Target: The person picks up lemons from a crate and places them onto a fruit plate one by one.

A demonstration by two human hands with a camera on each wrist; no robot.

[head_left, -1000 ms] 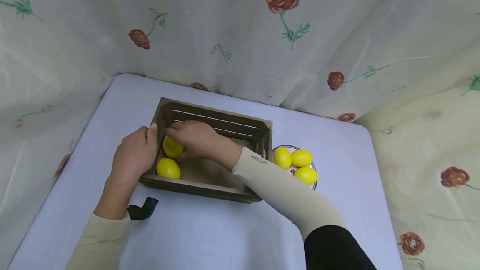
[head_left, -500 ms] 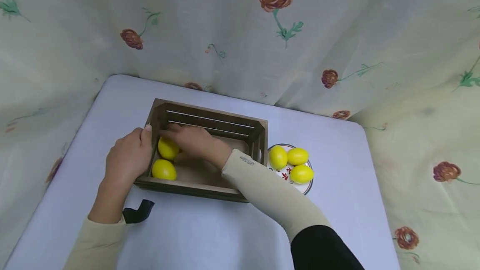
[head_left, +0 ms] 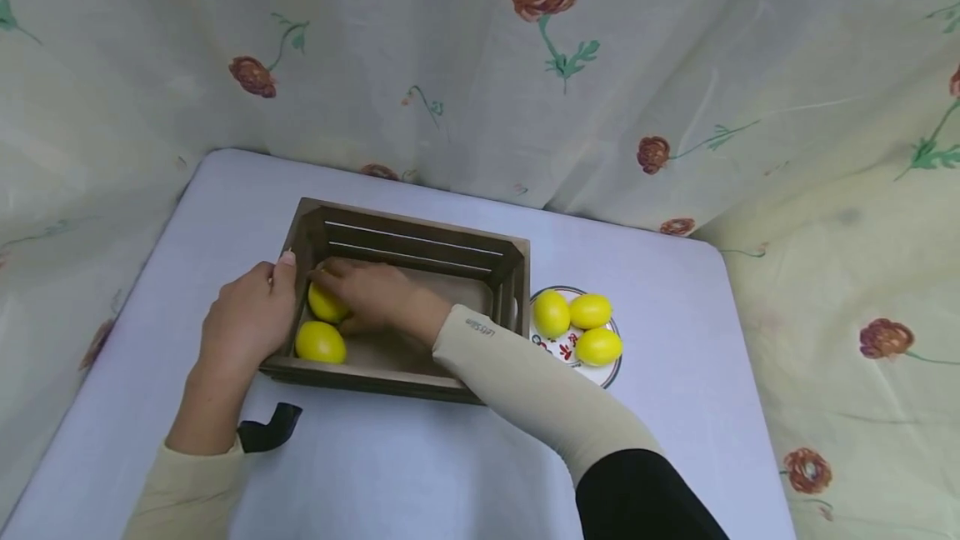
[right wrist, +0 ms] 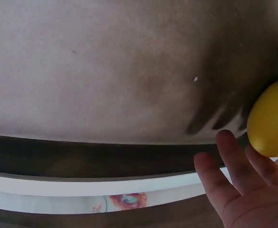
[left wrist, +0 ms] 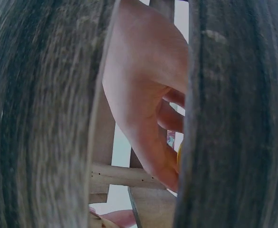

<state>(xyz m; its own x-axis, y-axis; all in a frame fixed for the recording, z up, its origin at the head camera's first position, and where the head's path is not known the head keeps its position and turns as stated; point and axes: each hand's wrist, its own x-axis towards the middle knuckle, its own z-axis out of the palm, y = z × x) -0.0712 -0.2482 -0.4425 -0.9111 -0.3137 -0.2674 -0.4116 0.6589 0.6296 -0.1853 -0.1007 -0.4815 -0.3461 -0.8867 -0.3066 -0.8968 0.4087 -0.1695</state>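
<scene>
My left hand (head_left: 247, 315) grips the left end of a slatted wooden crate (head_left: 420, 222), thumb on the rim; its other fingers are hidden. Inside the crate, my right hand (head_left: 375, 294) is over a yellow lemon (head_left: 326, 304) in the left part. Its fingers (right wrist: 238, 166) are spread and fairly straight beside the lemon (right wrist: 272, 118) in the right wrist view; the thumb does not show there. A second lemon (head_left: 321, 343) lies nearer the front wall. Through a gap between slats, the left wrist view shows the right hand (left wrist: 143, 80).
Right of the crate stands a round patterned plate (head_left: 600, 375) with three lemons (head_left: 551, 313) on it. A white-covered table (head_left: 645, 423) bears everything. Flowered curtains (head_left: 465, 48) hang behind and at the sides. A black curved piece (head_left: 270, 432) sits by the left wrist.
The right fingers have spread and loosened around the far lemon, which stays in the crate's left part. My left hand keeps its grip. The whole head view has shifted slightly.
</scene>
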